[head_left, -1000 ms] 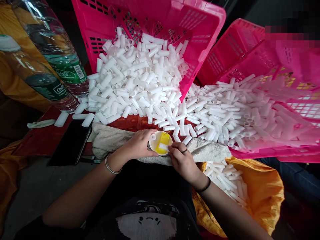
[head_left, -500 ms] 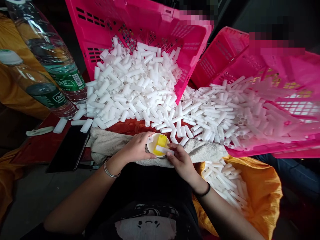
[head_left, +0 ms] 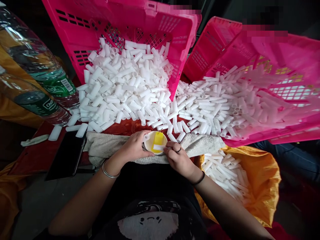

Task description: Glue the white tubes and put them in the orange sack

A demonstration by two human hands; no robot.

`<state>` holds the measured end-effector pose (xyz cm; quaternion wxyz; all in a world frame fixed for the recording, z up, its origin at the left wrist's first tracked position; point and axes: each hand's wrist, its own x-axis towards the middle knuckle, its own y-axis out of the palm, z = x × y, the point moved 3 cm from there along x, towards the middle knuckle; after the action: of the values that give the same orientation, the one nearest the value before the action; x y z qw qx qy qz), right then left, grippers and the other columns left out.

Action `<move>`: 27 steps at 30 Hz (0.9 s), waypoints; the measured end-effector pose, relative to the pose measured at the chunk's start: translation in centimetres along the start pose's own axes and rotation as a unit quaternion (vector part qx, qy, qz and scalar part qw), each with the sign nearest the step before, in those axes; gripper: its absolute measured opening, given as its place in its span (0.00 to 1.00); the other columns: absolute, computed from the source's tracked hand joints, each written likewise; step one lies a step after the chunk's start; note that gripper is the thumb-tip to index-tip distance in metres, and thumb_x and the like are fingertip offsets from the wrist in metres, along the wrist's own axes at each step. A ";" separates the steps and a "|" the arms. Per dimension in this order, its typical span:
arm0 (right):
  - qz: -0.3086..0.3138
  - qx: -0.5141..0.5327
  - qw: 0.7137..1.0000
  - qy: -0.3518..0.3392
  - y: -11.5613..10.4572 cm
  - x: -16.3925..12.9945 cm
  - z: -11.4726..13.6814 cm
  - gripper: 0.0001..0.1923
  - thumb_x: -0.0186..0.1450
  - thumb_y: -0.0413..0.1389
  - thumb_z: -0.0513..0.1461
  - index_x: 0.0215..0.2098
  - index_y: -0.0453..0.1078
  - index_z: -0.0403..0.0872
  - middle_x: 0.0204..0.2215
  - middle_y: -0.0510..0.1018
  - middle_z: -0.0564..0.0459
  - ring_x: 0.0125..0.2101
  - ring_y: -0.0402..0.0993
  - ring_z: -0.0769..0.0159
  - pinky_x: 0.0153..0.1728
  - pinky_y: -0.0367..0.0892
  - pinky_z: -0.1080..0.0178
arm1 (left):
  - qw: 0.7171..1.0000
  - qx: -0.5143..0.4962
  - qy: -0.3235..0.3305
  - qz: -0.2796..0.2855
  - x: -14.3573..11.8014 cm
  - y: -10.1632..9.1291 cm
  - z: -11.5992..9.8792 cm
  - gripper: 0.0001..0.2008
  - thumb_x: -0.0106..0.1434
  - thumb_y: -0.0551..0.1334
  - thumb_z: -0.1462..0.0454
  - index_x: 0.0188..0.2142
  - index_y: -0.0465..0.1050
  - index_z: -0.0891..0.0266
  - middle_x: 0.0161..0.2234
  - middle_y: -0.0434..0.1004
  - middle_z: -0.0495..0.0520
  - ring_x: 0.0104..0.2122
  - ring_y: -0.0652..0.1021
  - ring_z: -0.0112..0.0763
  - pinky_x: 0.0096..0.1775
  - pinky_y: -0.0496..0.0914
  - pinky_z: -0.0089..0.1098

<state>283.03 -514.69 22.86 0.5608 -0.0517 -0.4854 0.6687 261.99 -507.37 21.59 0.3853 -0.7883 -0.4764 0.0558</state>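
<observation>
My left hand (head_left: 135,146) is closed around the side of a small round whitish cup (head_left: 147,144). A short white plastic tube (head_left: 146,137) sits by its fingertips at the rim. Inside the cup's opening is a flat yellow piece (head_left: 158,136), with a thin pointed bit at its top. My right hand (head_left: 178,159) has its fingers curled around the end of another white tube (head_left: 158,147), which lies across the lower part of the yellow piece. A folded whitish towel (head_left: 200,145) is under both hands.
Piles of white tubes (head_left: 130,83) spill from two tipped pink crates (head_left: 182,50) (head_left: 207,43). An orange sack (head_left: 267,180) at the right holds more tubes. Water bottles (head_left: 56,81) and a dark phone (head_left: 66,155) are at the left. Another person's blue-clad leg (head_left: 292,160) shows at right.
My right hand has turned and curled its fingers more, and its tube has shifted left over the yellow piece. My left hand keeps its hold. The whole view has shifted slightly.
</observation>
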 end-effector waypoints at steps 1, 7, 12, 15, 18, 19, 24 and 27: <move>0.006 -0.007 0.999 -0.031 -0.1 -0.1 0.1 0.08 0.70 0.50 0.35 0.40 0.72 0.50 0.43 0.76 0.46 0.47 0.74 0.59 0.46 0.75 0.52 | 1.000 0.003 0.000 0.001 0.0 0.1 0.1 0.42 0.46 0.76 0.53 0.57 0.61 0.58 0.56 0.71 0.62 0.55 0.73 0.50 0.56 0.69 0.49; -0.178 0.182 0.955 0.152 -2.4 1.1 0.8 0.07 0.68 0.56 0.44 0.43 0.67 0.50 0.40 0.77 0.48 0.40 0.77 0.61 0.38 0.77 0.57 | 0.991 0.098 0.057 -0.069 0.0 -0.5 -0.8 0.22 0.62 0.64 0.54 0.49 0.63 0.65 0.52 0.69 0.70 0.57 0.71 0.54 0.55 0.69 0.51; -0.158 0.332 0.901 0.230 -3.9 2.8 2.8 0.14 0.65 0.60 0.49 0.42 0.68 0.49 0.31 0.76 0.54 0.28 0.73 0.69 0.28 0.73 0.65 | 0.974 0.191 0.104 -0.061 0.4 -1.9 -4.6 0.11 0.72 0.51 0.61 0.50 0.64 0.62 0.40 0.76 0.59 0.39 0.79 0.40 0.40 0.75 0.38; -0.137 0.326 0.905 0.235 -4.2 3.0 3.4 0.16 0.63 0.61 0.51 0.41 0.70 0.48 0.30 0.77 0.53 0.27 0.72 0.69 0.28 0.72 0.65 | 0.961 0.231 0.138 -0.067 0.4 -2.9 -6.9 0.12 0.73 0.53 0.61 0.52 0.66 0.62 0.40 0.77 0.59 0.39 0.78 0.41 0.42 0.75 0.39; -0.124 0.322 0.910 0.232 -4.3 2.9 3.7 0.17 0.62 0.62 0.51 0.39 0.71 0.47 0.31 0.77 0.51 0.29 0.73 0.67 0.30 0.72 0.64 | 0.949 0.258 0.169 -0.067 0.0 -3.5 -8.3 0.13 0.72 0.54 0.63 0.54 0.67 0.62 0.39 0.76 0.58 0.38 0.77 0.40 0.42 0.75 0.40; -0.115 0.322 0.911 0.232 -4.3 2.8 3.9 0.17 0.62 0.62 0.51 0.39 0.71 0.47 0.31 0.77 0.51 0.29 0.73 0.67 0.30 0.71 0.64 | 0.942 0.276 0.178 -0.064 -0.2 -3.5 -8.5 0.13 0.72 0.54 0.64 0.53 0.68 0.62 0.37 0.76 0.58 0.37 0.77 0.40 0.40 0.75 0.40; -0.024 0.289 0.925 0.244 -5.0 3.6 5.1 0.18 0.64 0.57 0.53 0.34 0.70 0.47 0.23 0.72 0.56 0.22 0.65 0.71 0.23 0.63 0.67 | 0.941 0.291 0.168 -0.032 -1.1 -2.6 -9.7 0.12 0.72 0.51 0.64 0.48 0.70 0.63 0.34 0.75 0.57 0.33 0.76 0.38 0.35 0.73 0.37; -0.019 0.183 0.965 0.186 -6.1 4.7 5.8 0.18 0.68 0.53 0.51 0.29 0.67 0.47 0.21 0.68 0.57 0.22 0.63 0.71 0.24 0.61 0.67 | 0.985 0.137 0.100 -0.013 -1.4 -2.0 -10.6 0.12 0.72 0.52 0.59 0.46 0.69 0.62 0.35 0.74 0.57 0.34 0.75 0.38 0.36 0.71 0.37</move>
<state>282.00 -514.96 32.41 0.6538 -0.0624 -0.2425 0.7140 264.63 -513.81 29.92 0.5358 -0.7234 -0.4339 0.0362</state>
